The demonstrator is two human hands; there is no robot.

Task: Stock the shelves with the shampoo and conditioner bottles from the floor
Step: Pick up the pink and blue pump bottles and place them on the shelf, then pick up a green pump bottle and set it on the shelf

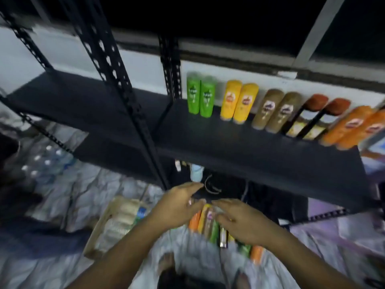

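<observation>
- Head view is coming through smeared by motion blur, so the labels on the bottles are not reading clearly.
- At the far left, a pack of clear water bottles [45, 161] is lying on the crumpled pale sheet [83, 195] covering the floor, with its left side fading into darkness.
- Just right of it, a cardboard box [116, 222] of pale packets is sitting on the sheet; the left forearm is hiding its lower right corner.
- Left hand [177, 207] is reaching forward and down, palm facing inward, with its fingers spread and lightly bent. It is gripping nothing.
- Between and under both hands, the floor bottles [208, 224] are lying in a tight row of orange, yellow, brown and green. The hands are covering their tops, and I cannot tell whether any fingertip is touching them.
- Right hand [239, 220] is hovering palm down over that row, with its fingers loosely arched and holding nothing.
- Above, on the black shelf [250, 155], pairs are standing upright along the back: green bottles [201, 98], yellow bottles [238, 103], brown bottles [275, 110], dark red-capped bottles [312, 119] and orange bottles [352, 126]. The last pair is blurring out close to the frame's right edge.
</observation>
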